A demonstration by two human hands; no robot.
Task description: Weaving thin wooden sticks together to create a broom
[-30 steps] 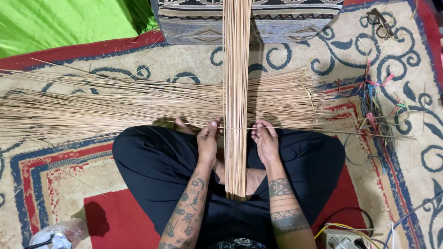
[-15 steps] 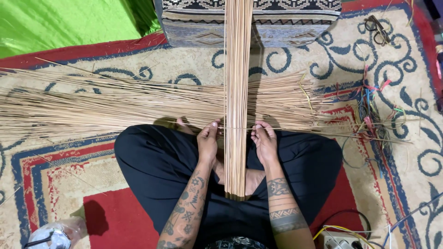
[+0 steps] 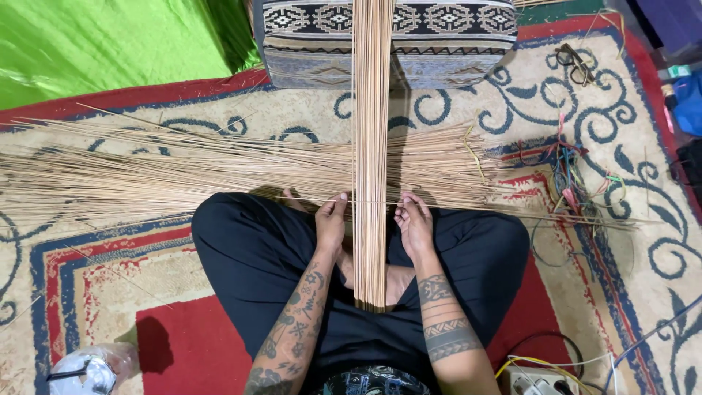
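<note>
A flat band of thin, pale reed sticks runs straight away from my lap, over my crossed legs in black trousers. A single thin stick lies crosswise over the band at hand height. My left hand pinches that crosswise stick at the band's left edge. My right hand pinches it at the right edge. A wide heap of loose sticks lies sideways on the carpet beyond my knees, passing under the band.
A patterned cushion lies at the far end of the band. Coloured strings and wires tangle on the carpet to the right. Green cloth covers the far left. A plastic bag sits near left, a power strip near right.
</note>
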